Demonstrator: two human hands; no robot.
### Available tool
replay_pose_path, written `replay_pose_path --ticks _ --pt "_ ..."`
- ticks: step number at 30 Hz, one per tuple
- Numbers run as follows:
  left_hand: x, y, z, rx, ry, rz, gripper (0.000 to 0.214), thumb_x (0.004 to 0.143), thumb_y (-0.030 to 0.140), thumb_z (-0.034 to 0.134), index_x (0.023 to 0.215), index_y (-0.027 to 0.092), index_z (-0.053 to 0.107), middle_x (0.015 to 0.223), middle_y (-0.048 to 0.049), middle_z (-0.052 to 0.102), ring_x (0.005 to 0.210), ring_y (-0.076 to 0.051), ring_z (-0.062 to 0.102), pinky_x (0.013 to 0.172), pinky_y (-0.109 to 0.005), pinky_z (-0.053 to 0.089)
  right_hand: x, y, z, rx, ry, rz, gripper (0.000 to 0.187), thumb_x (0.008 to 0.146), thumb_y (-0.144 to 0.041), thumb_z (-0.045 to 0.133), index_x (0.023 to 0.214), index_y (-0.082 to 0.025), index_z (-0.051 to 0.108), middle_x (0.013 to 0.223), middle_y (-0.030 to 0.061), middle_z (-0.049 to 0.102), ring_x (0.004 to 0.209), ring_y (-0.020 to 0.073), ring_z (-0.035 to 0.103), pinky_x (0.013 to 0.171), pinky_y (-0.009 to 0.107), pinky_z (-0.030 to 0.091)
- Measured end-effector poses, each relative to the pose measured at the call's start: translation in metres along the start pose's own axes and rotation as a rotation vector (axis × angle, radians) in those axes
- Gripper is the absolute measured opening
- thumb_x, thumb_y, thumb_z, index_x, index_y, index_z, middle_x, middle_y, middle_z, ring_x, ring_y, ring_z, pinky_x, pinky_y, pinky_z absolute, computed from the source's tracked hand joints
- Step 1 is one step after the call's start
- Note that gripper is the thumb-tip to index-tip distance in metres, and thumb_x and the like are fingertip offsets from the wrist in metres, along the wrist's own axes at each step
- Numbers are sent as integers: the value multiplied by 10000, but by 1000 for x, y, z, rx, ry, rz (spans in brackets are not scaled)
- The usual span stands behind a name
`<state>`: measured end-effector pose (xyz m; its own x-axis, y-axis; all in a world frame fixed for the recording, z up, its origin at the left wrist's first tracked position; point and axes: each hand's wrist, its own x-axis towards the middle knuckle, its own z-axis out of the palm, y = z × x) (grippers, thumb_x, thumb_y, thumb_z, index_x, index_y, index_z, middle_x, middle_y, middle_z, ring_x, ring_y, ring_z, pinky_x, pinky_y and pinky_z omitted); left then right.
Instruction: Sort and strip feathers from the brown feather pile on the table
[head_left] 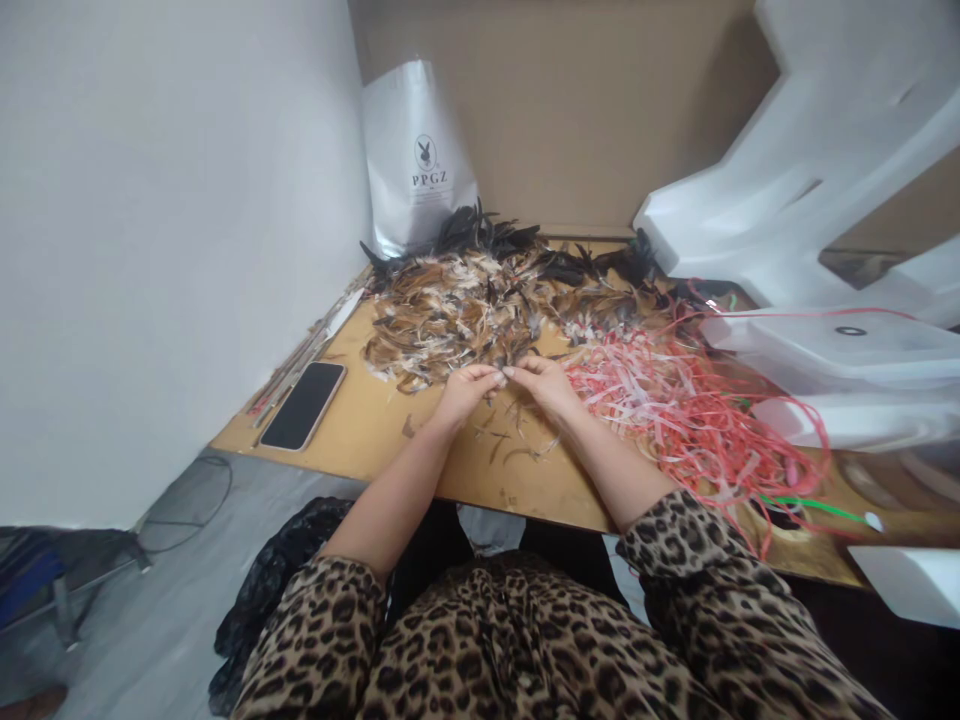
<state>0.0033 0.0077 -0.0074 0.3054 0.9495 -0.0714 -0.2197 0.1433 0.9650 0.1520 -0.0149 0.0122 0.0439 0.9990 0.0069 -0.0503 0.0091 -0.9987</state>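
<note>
My left hand (pixel 472 388) and my right hand (pixel 546 382) meet fingertip to fingertip over the front of the table. Both are closed in a pinch on what looks like a small feather, mostly covered by the fingers. Directly behind them spreads a large heap of brown and cream feathers (pixel 442 305), with black feathers (pixel 487 235) along its back. A few loose thin feathers (pixel 517 435) lie on the wood below my hands. To the right of my right hand is a tangled pile of red and pale pink ribbon strips (pixel 660 400).
A phone (pixel 304 405) lies at the table's left. Behind the feathers stands a white printed bag (pixel 416 150). White moulded foam pieces (pixel 847 350) crowd the right side. A green strip (pixel 821 507) lies near the front right edge. A black plastic bag (pixel 277 570) is below the table.
</note>
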Motion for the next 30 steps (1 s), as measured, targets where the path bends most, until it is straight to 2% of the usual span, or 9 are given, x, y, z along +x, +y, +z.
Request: replay_pose_path --ticks 4,7,14,20,30 --pt "-3 5 1 -85 -43 -75 344 629 431 702 764 118 661 742 -60 671 667 -107 606 620 -222 449 3 3 -1 33 13 18 336 564 -456 720 572 -165 553 554 -19 565 519 89 464 565 234 368" --pt "-4 8 1 -90 -46 -97 355 614 418 719 786 113 662 753 -65 677 667 -108 614 625 -221 455 4 2 -1 17 7 13 344 567 -456 715 546 -163 538 538 -19 553 505 84 449 556 233 358" --pt "-3 6 0 -21 -1 -74 337 587 386 740 753 104 657 720 -71 680 641 -112 615 597 -217 446 6 5 -4 -92 13 -28 322 594 -457 694 565 -161 570 519 -32 524 484 78 395 523 235 313" --pt "-2 6 -1 -27 20 -44 330 595 393 730 732 108 639 681 -48 667 618 -95 603 587 -202 446 6 5 -9 -219 -19 -4 371 598 -501 680 535 -152 569 456 -42 467 446 67 324 466 232 243" --pt "-3 5 -2 -49 -12 -39 340 600 409 725 732 115 618 694 -51 670 638 -102 615 605 -203 459 8 0 -14 -322 -51 -98 389 608 -520 675 521 -154 575 495 -14 516 475 82 378 477 236 294"
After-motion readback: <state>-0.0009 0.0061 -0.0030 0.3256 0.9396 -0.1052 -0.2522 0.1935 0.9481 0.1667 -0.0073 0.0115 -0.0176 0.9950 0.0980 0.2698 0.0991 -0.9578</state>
